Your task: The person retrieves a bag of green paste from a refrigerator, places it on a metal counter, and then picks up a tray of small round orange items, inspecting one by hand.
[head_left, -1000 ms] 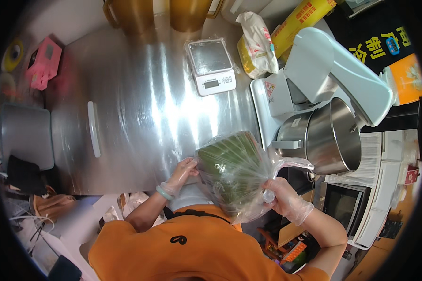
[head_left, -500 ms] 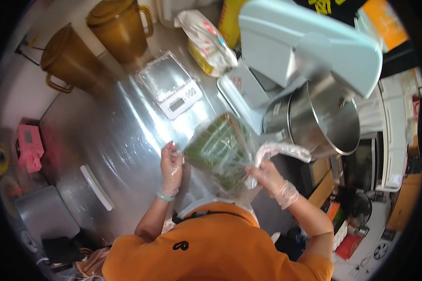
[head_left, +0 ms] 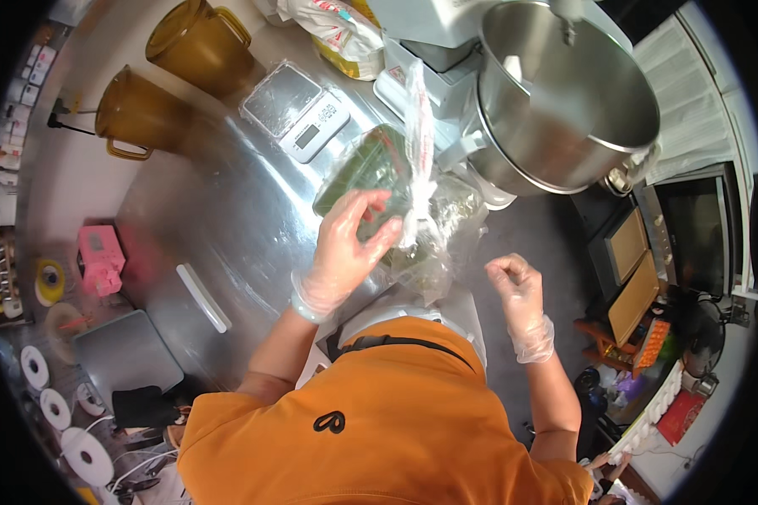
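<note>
A clear plastic bag of flat green contents, possibly leaves, lies on the near right part of the steel counter; its neck is twisted or knotted and stands up. My left hand, in a thin clear glove, is at the bag's left side, thumb and fingers apart and nothing seen gripped; whether it touches the plastic I cannot tell. To the right of the bag, off the counter's edge, my right hand hangs in the air, also gloved. Its fingers are curled together, with nothing visible in them.
A white kitchen scale stands beyond the bag. The mixer's large steel bowl is at the far right. Two amber pitchers stand at the far left. A white handle-like strip and a pink device are on the left.
My right hand has let go of the bag's twisted neck and moved right. The neck now stands upright. My left hand has shifted right, over the bag's side. The view has turned somewhat.
</note>
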The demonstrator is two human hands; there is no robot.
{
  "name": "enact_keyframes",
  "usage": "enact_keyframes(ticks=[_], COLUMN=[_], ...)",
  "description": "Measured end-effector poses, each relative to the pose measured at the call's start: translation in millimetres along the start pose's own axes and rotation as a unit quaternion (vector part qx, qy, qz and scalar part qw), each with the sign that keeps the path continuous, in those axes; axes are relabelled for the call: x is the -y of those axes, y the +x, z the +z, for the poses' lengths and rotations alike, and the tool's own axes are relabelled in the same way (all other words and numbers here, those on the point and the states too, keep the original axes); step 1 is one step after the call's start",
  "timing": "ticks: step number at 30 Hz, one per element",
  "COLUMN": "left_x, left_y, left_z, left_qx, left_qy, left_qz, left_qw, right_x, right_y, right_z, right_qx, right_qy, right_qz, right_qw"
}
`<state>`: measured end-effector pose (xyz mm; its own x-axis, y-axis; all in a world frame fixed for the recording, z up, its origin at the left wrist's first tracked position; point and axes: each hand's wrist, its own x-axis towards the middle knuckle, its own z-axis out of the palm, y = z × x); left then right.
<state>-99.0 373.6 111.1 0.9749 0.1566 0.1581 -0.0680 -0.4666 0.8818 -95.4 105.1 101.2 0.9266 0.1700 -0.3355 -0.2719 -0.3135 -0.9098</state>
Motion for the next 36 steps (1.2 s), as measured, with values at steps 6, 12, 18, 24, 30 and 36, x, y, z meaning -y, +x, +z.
enact_keyframes(ticks=[6, 12, 18, 24, 30, 36], left_x=[-23.6, -43.9, -33.7, -26.7, -20.6, 3.3], left_y=[23.5, 29.6, 17.6, 6.0, -3.0, 8.0], left_z=[25.3, 50.2, 69.1, 72.9, 65.6, 50.5], left_qx=[0.054, 0.059, -0.005, -0.096, -0.144, -0.167], left_qy=[0.193, 0.282, 0.383, 0.382, 0.304, 0.306], left_qz=[-0.043, -0.076, -0.091, -0.011, 0.005, 0.071], left_qw=[0.979, 0.955, 0.919, 0.919, 0.942, 0.934], right_x=[-59.3, -108.4, -149.1, -181.6, -190.2, -189.4], right_y=[-56.9, -107.4, -139.0, -153.9, -155.9, -166.3], right_z=[-23.5, -67.2, -115.7, -154.6, -167.4, -158.6], right_qx=[-0.099, -0.115, -0.132, -0.120, -0.110, -0.128], right_qy=[0.042, 0.113, 0.152, 0.146, 0.153, 0.154], right_qz=[-0.037, 0.056, 0.090, 0.089, 0.063, 0.043], right_qw=[0.994, 0.985, 0.975, 0.978, 0.980, 0.979])
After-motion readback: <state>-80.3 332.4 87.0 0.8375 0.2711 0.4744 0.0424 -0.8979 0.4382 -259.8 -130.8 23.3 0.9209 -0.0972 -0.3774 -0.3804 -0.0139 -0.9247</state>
